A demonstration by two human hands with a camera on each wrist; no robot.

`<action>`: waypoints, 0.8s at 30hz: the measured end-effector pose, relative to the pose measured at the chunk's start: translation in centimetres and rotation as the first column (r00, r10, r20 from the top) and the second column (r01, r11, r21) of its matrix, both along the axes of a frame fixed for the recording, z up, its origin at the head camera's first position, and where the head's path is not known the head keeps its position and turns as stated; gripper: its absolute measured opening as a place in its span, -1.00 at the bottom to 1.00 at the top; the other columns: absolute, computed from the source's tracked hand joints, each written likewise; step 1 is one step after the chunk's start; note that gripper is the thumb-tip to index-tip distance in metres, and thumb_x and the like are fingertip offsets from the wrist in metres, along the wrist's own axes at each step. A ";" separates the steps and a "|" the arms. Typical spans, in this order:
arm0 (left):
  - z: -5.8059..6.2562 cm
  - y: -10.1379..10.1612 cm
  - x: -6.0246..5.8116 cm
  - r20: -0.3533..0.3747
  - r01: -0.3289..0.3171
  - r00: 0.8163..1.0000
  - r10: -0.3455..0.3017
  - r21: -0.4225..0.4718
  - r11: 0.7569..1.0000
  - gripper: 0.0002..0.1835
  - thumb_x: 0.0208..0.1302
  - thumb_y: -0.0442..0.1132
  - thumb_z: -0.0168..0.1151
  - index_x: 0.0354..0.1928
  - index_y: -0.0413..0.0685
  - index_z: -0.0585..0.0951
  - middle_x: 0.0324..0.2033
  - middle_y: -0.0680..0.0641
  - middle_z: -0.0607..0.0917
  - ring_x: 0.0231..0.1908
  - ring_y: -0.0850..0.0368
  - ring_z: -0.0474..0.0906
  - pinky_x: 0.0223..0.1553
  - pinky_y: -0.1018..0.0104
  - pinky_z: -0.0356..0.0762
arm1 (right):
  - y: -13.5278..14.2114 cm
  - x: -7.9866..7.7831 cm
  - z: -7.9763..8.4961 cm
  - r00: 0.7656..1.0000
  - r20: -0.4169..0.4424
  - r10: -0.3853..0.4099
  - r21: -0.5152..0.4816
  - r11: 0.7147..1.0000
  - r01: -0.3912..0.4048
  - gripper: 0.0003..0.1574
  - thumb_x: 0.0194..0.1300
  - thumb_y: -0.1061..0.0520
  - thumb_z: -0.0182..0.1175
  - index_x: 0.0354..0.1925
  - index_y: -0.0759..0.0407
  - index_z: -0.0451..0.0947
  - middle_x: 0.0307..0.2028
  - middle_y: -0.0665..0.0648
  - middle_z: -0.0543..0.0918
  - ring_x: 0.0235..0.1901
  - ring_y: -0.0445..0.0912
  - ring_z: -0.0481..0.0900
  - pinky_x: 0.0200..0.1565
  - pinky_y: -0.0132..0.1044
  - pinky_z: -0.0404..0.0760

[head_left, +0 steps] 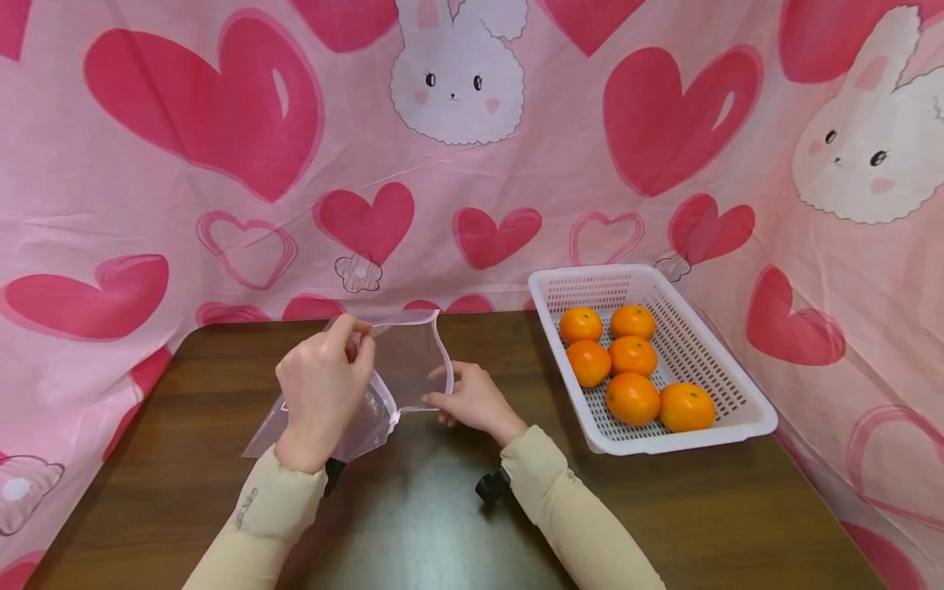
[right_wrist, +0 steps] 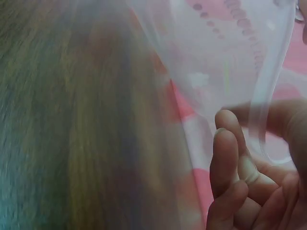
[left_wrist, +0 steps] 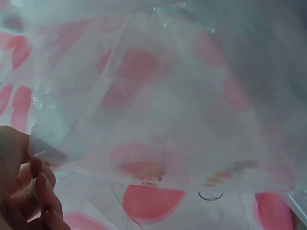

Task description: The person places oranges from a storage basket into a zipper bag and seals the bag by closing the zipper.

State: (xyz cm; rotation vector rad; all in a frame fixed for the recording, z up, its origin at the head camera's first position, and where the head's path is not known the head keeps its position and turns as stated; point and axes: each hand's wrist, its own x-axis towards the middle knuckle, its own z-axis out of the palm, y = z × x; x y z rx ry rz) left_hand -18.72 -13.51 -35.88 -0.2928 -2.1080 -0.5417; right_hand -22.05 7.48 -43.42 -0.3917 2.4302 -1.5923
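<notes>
A clear plastic zip bag (head_left: 357, 422) with a pale rim is held up over the table, its mouth spread wide toward the right. My left hand (head_left: 324, 385) pinches the rim at the upper left of the mouth; the left wrist view has its fingers (left_wrist: 43, 184) beside the see-through film. At the opposite side of the mouth, my right hand (head_left: 475, 399) holds the rim between thumb and fingers. The right wrist view shows a finger partly behind the bag's edge strip (right_wrist: 261, 110). A small white piece (head_left: 394, 418) sits at the rim's lower corner.
A white plastic basket (head_left: 737, 422) stands on the right of the dark wooden table (head_left: 413, 524). Several oranges (head_left: 633, 399) lie inside it. Pink cloth (head_left: 457, 180) with hearts and rabbits hangs behind and along the sides.
</notes>
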 end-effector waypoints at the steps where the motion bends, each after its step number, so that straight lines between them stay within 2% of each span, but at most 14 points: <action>1: 0.0 -0.1 -0.1 0.006 -0.006 1.000 0.006 0.006 1.000 -0.91 0.27 -0.28 0.26 -0.31 -0.15 0.69 -0.69 -0.08 0.55 -0.79 0.04 0.31 -0.74 0.18 0.18 | 0.1 0.0 -0.1 1.000 0.002 0.005 -0.009 1.000 -0.005 -0.60 0.22 0.21 0.43 0.02 0.24 0.62 -0.68 0.08 0.64 -0.72 -0.10 0.59 -0.52 -0.10 0.66; 5: 0.2 -0.5 -0.1 0.031 -0.030 0.999 0.029 0.035 0.999 -0.88 0.31 -0.24 0.24 -0.29 -0.13 0.69 -0.65 -0.09 0.62 -0.78 0.02 0.35 -0.73 0.15 0.21 | 0.7 -0.4 -0.7 1.000 0.023 0.003 -0.041 0.999 -0.002 -0.63 0.25 0.30 0.39 0.03 0.29 0.61 -0.65 0.12 0.64 -0.72 -0.12 0.59 -0.52 -0.14 0.67; 9: 0.2 -0.5 0.0 0.079 -0.010 0.997 0.005 0.066 0.998 -0.90 0.29 -0.26 0.23 -0.26 -0.09 0.70 -0.61 -0.07 0.67 -0.78 0.02 0.38 -0.74 0.15 0.21 | 1.1 -0.7 -0.9 1.000 0.021 -0.017 -0.036 0.999 0.018 -0.64 0.26 0.26 0.40 0.02 0.30 0.60 -0.61 0.12 0.67 -0.68 -0.11 0.62 -0.51 -0.17 0.66; 15: 0.4 0.0 0.1 0.143 0.000 0.990 -0.017 0.114 0.993 -0.88 0.25 -0.29 0.25 -0.24 -0.05 0.74 -0.68 0.02 0.57 -0.77 0.08 0.33 -0.72 0.16 0.22 | 1.1 -0.8 -0.6 0.996 -0.076 -0.049 0.022 0.998 0.050 -0.65 0.29 0.09 0.41 -0.01 0.22 0.64 -0.56 0.02 0.69 -0.56 0.02 0.71 -0.54 -0.25 0.58; 19: 0.3 0.2 0.0 0.175 -0.007 0.985 -0.011 0.103 0.995 -0.82 0.26 -0.26 0.23 -0.21 -0.02 0.79 -0.71 0.04 0.52 -0.78 0.09 0.29 -0.73 0.16 0.21 | 1.2 -0.7 0.0 0.990 -0.126 -0.061 0.025 0.998 0.065 -0.64 0.32 0.06 0.38 0.00 0.23 0.64 -0.52 0.09 0.69 -0.51 0.12 0.70 -0.55 -0.25 0.55; 24: 0.1 0.4 -0.1 0.200 -0.017 0.980 0.000 0.083 0.996 -0.79 0.26 -0.24 0.22 -0.20 -0.01 0.82 -0.73 0.05 0.49 -0.79 0.10 0.26 -0.74 0.17 0.20 | 1.6 -0.4 1.0 0.978 -0.184 -0.098 0.032 0.994 0.106 -0.54 0.33 0.01 0.37 0.07 0.26 0.62 -0.35 0.13 0.74 -0.43 0.01 0.68 -0.38 -0.20 0.60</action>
